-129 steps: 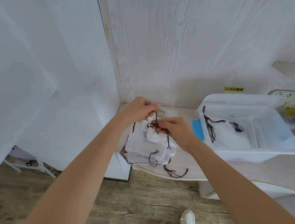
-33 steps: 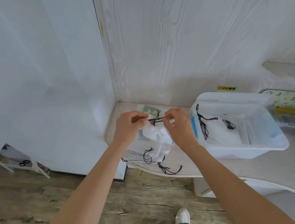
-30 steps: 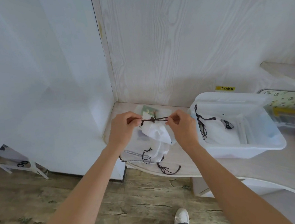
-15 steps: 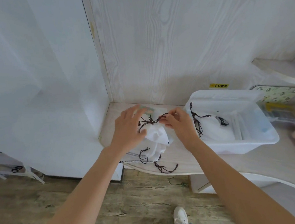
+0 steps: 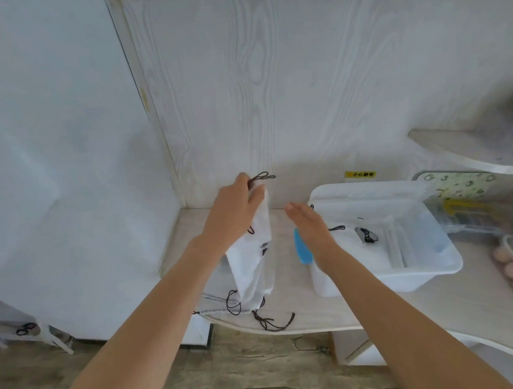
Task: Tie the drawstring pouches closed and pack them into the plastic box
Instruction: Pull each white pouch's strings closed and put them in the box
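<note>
Pale wood-grain counter (image 5: pixel 310 309) against white panelled wall; white pouch (image 5: pixel 253 258), dark-corded, hanging from gripping left hand (image 5: pixel 235 216); right hand (image 5: pixel 310 226) flat, empty, near clear box (image 5: pixel 418 275).

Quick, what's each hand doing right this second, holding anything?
Left hand: grips the neck of a white drawstring pouch, which hangs below it.
Right hand: open, fingers straight, holding nothing, beside the plastic box.
</note>
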